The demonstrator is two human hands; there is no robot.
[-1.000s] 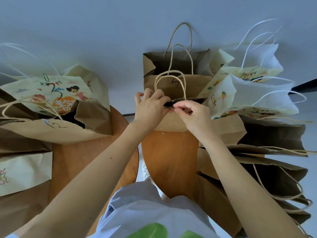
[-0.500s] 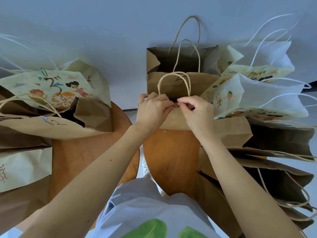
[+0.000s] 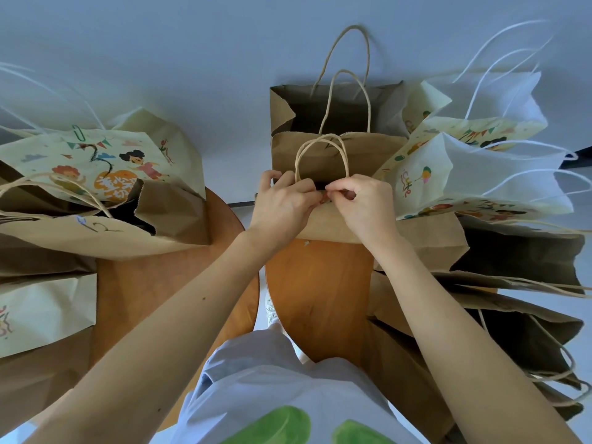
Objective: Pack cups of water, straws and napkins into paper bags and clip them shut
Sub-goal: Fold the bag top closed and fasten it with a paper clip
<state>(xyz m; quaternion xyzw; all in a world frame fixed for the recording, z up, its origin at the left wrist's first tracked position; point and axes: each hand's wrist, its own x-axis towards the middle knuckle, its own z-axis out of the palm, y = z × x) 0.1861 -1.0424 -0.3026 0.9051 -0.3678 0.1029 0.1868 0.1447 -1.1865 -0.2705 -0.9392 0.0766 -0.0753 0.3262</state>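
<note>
Kraft bag (image 3: 326,226) | left hand (image 3: 282,203), right hand (image 3: 368,208) pinch rim | printed bag (image 3: 474,177) beside

Left grip (image 3: 282,205), right grip (image 3: 366,205) at bag (image 3: 323,227)

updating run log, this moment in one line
phase: clipping shut | left hand: pinches brown bag rim | right hand: pinches red clip at rim

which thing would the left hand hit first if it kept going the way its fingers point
Likely the right hand: the left hand points sideways along the brown bag's top edge, straight at the fingertips pinching a small reddish clip. They look nearly touching.
</note>
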